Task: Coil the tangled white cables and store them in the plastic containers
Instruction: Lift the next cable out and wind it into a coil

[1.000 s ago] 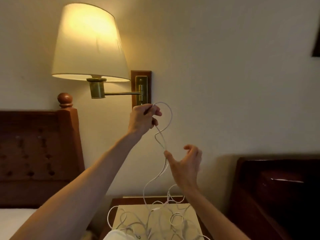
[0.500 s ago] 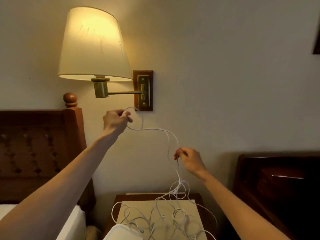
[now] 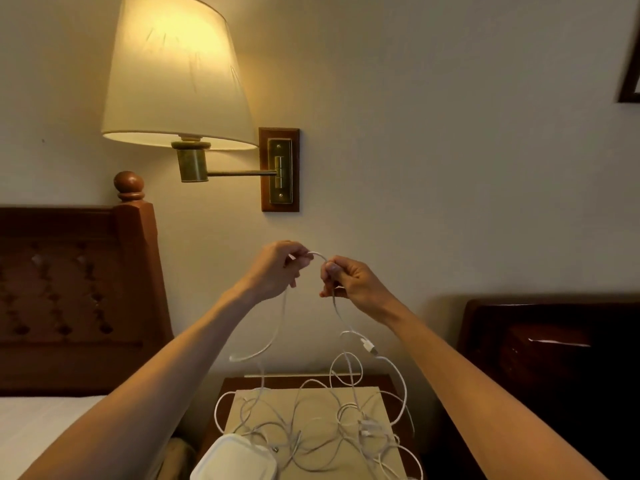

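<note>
Left hand point(image 3: 277, 268) and right hand point(image 3: 349, 280) pinch one white cable point(image 3: 318, 253) between them — tangled cables point(image 3: 311, 431) on the counter point(image 3: 304, 403) below.

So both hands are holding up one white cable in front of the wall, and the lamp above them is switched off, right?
Not quite. The head view shows the wall lamp lit, its shade glowing. The rest holds: the left hand and right hand both pinch a white cable raised in front of the wall.
</note>
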